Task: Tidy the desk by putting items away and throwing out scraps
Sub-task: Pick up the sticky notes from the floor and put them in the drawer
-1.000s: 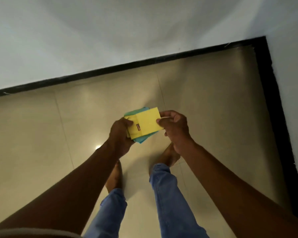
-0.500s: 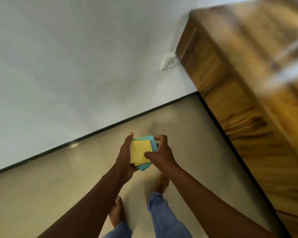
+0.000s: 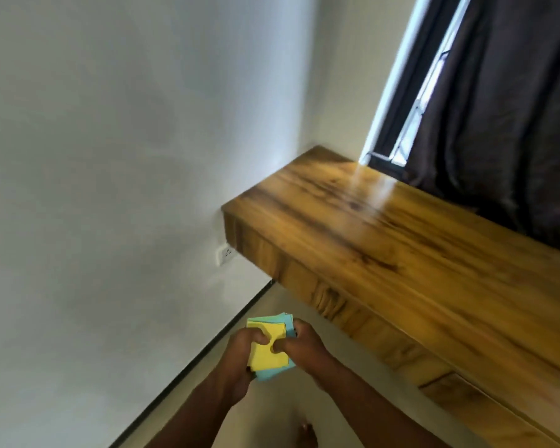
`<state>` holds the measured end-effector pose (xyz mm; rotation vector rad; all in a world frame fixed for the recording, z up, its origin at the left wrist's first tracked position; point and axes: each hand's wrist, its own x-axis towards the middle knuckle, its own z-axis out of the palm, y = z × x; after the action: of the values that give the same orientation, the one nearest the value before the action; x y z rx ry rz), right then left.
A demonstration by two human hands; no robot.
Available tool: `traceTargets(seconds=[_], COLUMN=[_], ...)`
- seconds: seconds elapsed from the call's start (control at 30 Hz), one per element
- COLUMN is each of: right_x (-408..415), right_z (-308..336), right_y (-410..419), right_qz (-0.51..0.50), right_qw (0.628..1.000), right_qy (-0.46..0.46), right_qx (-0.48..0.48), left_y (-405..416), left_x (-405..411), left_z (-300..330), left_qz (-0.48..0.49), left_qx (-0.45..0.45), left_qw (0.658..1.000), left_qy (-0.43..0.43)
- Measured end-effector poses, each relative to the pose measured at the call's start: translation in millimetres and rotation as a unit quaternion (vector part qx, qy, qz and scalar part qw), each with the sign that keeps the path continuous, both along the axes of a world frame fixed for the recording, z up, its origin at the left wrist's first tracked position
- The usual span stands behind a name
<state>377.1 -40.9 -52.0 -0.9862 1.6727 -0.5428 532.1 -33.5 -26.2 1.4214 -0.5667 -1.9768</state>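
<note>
A: While we stood beside the wooden desk point(image 3: 411, 253), what did we have in our hands?

B: We held a small stack of sticky notes point(image 3: 270, 350), a yellow sheet on top and blue and green ones under it, in the air over the floor point(image 3: 282, 412), just off the desk's front edge.

A: And how did our hands sit on it?

B: Our left hand point(image 3: 243, 350) gripped the stack's left side, its thumb curled over the yellow sheet. Our right hand point(image 3: 299, 345) clamped the right side, its thumb pressed on the same sheet, the two thumbs nearly meeting.

A: What else did we see?

B: A white wall point(image 3: 110, 189) with a socket point(image 3: 225, 253) just by the desk's corner, a dark curtain point(image 3: 511, 108) behind the desk, and a bare foot point(image 3: 306, 436) on the floor.
</note>
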Motion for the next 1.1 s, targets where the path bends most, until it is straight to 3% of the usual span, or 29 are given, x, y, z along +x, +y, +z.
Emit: traceTargets(seconds=[0.1,0.47,0.8,1.1], right_x=[-27,-104,-185,-216], right_z=[24,96,71,44], right_y=[-14,-73,-114,-143], right_qz=[-0.049,-0.12,-0.219,-0.242], right_qw=[0.998,0.972,0.951,0.942], right_qy=[0.004,0.158,0.15,0.117], right_qx=[-0.032,-0.125,-0.16,-0.199], left_y=[-29,-126,-189,-213], left_x=[-25,-119,-220,-247], left_z=[20,41,27,21], left_qz=[-0.036,-0.103,-0.153,-0.178], left_qx=[-0.051,-0.174,-0.258,-0.364], left_qw=[0.997,0.968,0.919,0.882], left_qy=[-0.046,-0.147,-0.255,-0.239])
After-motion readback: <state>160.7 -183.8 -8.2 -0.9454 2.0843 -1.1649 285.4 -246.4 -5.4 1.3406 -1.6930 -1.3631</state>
